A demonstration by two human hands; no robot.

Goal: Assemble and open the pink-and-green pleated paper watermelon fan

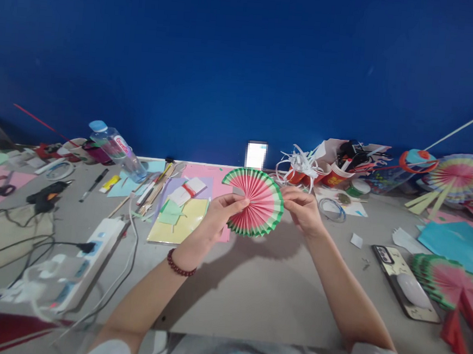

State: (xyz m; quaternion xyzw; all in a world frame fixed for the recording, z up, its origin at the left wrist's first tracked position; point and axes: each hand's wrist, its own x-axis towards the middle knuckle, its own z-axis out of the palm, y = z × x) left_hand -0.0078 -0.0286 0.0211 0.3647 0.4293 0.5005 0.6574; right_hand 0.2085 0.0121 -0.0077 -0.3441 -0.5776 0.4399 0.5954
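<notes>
A pleated paper fan (265, 204), pink in the middle with a white band and a green rim, is spread nearly into a full circle above the table. A gap in the circle shows at its left side. My left hand (219, 216) pinches the fan near its centre, thumb on the front. At the fan's right edge, my right hand (304, 210) has its fingers closed on the green rim. A beaded bracelet (181, 264) circles my left wrist.
Coloured paper sheets (192, 222) lie behind my left hand. At left are a power strip (91, 258), a glue gun (50, 192), scissors (0, 191) and a tilted bottle (118, 148). Paper cups (337, 175) stand behind; a phone (404, 283) and more watermelon-coloured fans (453, 281) lie at right.
</notes>
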